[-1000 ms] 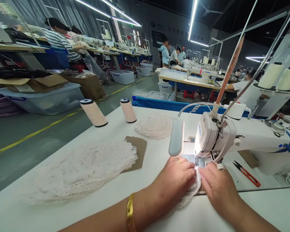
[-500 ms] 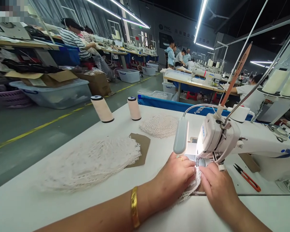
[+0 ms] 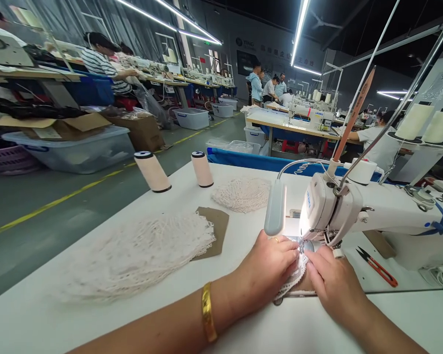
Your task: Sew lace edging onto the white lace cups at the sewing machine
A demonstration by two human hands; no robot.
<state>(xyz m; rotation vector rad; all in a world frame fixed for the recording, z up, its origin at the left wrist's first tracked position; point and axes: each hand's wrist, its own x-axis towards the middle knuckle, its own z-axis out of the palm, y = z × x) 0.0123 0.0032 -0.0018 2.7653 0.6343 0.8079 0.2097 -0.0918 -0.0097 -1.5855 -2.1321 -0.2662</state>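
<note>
The lace strip [image 3: 298, 276] has moved further toward the sewing machine [image 3: 328, 209] since the earlier frames, its trailing end now shorter below the left hand [image 3: 268, 268]. That hand lies half curled over the strip, fingers together and touching it; whether it pinches the lace, I cannot tell. The right hand [image 3: 334, 278] is loosely curled, fingertips at the strip's right edge near the needle, its grip unclear too.

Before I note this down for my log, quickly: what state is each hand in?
Left hand: over the lace; whether it grips or only presses cannot be told.
Right hand: half curled at the lace's right edge; grip cannot be told.
</note>
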